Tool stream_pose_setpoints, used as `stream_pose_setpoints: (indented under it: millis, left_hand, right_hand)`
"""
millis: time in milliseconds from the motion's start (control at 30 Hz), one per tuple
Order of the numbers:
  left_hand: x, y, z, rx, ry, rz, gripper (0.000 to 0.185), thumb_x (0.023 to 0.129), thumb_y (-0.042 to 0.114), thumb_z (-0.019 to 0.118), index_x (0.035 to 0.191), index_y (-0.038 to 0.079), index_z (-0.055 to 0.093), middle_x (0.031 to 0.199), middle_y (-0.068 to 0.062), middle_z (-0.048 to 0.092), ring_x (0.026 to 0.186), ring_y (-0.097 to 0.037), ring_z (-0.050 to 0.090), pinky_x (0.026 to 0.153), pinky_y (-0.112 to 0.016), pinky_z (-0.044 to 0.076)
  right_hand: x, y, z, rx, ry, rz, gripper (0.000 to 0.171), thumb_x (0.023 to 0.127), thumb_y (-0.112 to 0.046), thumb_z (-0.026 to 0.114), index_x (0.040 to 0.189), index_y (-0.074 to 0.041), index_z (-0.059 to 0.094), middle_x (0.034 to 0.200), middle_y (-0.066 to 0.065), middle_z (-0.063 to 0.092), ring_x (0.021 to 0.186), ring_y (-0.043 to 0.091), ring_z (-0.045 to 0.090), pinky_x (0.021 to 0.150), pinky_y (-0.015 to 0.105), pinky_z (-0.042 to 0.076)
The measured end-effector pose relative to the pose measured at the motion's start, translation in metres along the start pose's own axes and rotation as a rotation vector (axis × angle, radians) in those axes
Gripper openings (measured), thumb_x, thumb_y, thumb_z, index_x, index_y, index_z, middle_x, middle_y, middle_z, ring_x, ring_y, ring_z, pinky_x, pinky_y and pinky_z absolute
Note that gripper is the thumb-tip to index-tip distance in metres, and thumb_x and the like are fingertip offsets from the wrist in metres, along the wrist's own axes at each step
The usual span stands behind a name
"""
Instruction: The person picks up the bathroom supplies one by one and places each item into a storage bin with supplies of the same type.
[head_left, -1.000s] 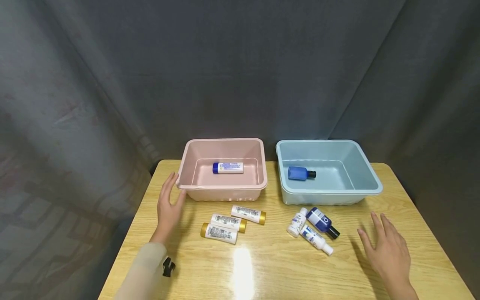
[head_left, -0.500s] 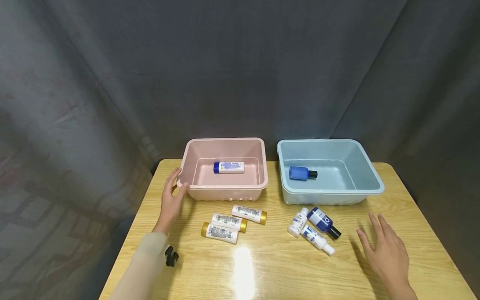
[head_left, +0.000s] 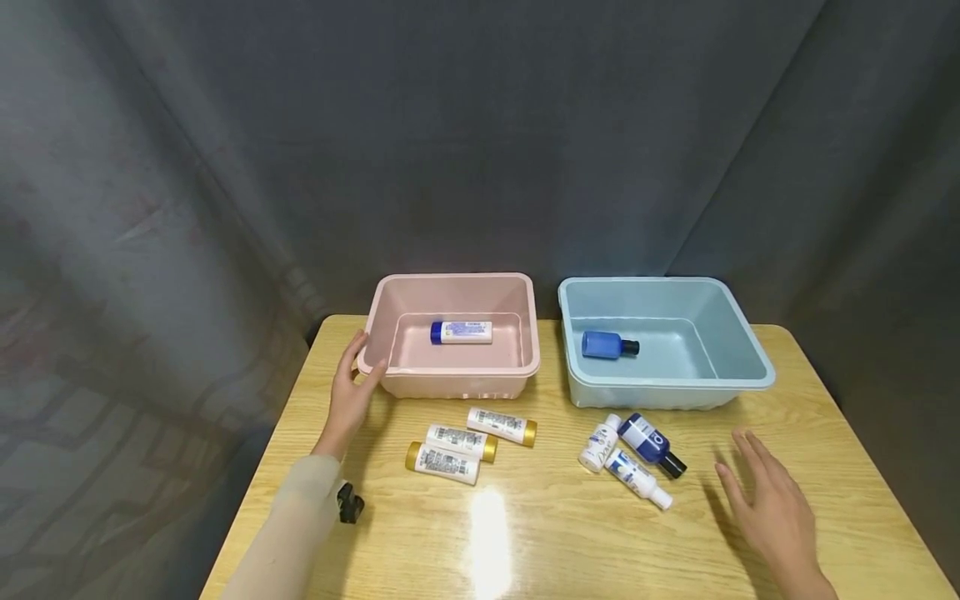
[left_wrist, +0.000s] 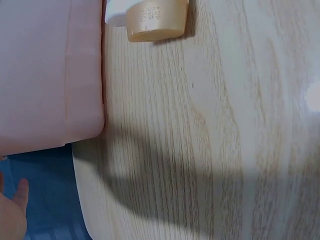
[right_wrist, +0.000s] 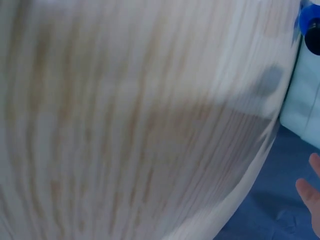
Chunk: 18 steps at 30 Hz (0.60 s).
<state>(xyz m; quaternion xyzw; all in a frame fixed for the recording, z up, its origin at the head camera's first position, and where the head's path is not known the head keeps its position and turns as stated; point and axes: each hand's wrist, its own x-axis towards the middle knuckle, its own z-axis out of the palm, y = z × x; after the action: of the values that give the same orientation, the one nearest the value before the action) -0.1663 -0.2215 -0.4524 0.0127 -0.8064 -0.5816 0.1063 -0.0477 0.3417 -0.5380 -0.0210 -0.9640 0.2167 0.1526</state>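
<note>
At the front left corner of a pink bin (head_left: 457, 383), my left hand (head_left: 351, 402) has its thumb by the front rim and its fingers along the left side; whether it presses the bin I cannot tell. My right hand (head_left: 776, 504) hovers over the table's right side, fingers extended, holding nothing. Nearest to it lie a dark blue bottle with a black cap (head_left: 647, 438), a white and blue bottle (head_left: 636, 477) and a small white bottle (head_left: 599, 445). Three white tubes with gold caps (head_left: 447, 464) lie in front of the pink bin.
A light blue bin (head_left: 660, 395) stands right of the pink one, with a blue bottle (head_left: 602, 344) inside. Inside the pink bin lies a white bottle with a blue cap (head_left: 467, 332). Grey curtain (head_left: 480, 142) hangs behind the wooden table (head_left: 405, 542).
My left hand has moved up and right, closer around the pink bin's corner. The right hand has barely moved. The whole head view has shifted slightly.
</note>
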Motion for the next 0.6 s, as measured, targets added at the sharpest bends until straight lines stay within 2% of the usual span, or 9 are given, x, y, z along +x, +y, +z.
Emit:
stream_pose_setpoints:
  millis: [233,500,600]
  left_hand:
    - [0.0,-0.001,0.0,0.006,0.01,-0.005,0.059,0.1,0.013,0.06,0.151,0.0,0.035,0.161,-0.015,0.026,0.146,-0.03,0.023,0.114,-0.051,0.025]
    - [0.0,-0.001,-0.002,0.024,0.021,-0.036,0.061,0.1,0.015,0.06,0.152,0.0,0.033,0.16,-0.014,0.027,0.147,-0.03,0.022,0.115,-0.051,0.023]
    - [0.005,-0.017,-0.001,0.008,0.035,-0.034,0.062,0.099,0.017,0.062,0.153,0.004,0.035,0.16,-0.011,0.029,0.147,-0.027,0.023,0.115,-0.05,0.023]
  right_hand:
    - [0.0,-0.005,0.002,0.096,0.027,0.007,0.061,0.101,-0.026,0.056,0.156,-0.019,0.031,0.156,0.019,0.033,0.135,0.05,0.035,0.103,0.069,0.027]
    - [0.0,-0.013,0.004,0.187,-0.017,0.015,0.061,0.1,-0.025,0.059,0.156,-0.022,0.034,0.155,0.019,0.035,0.136,0.051,0.034,0.092,0.074,0.03]
    - [0.0,-0.016,0.005,0.219,-0.042,0.012,0.061,0.101,-0.024,0.058,0.156,-0.025,0.032,0.155,0.02,0.035,0.135,0.052,0.033,0.091,0.076,0.03]
